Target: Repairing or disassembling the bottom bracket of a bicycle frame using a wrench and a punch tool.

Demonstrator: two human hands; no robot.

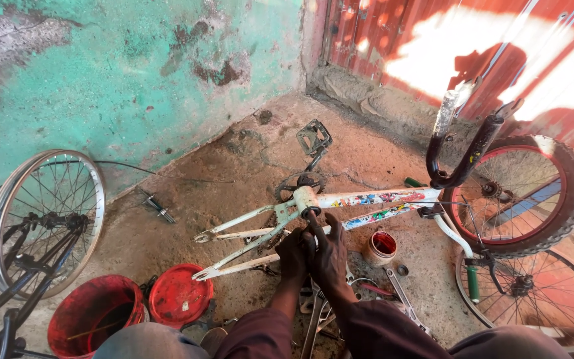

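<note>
Both hands work at the seat tube of the white frame [340, 203], which lies on its side on the floor. The left hand [293, 256] and right hand [329, 249] are curled close around something there; what they grip is hidden. A slip could tip the small red tin [381, 246] just beside them.

The seat tube's lower end is hidden by the left hand [295, 256] and right hand [329, 256]. What is gripped cannot be told. The bucket [94, 318] and spare wheel [539, 296] are cut off by the frame's edges.
</note>
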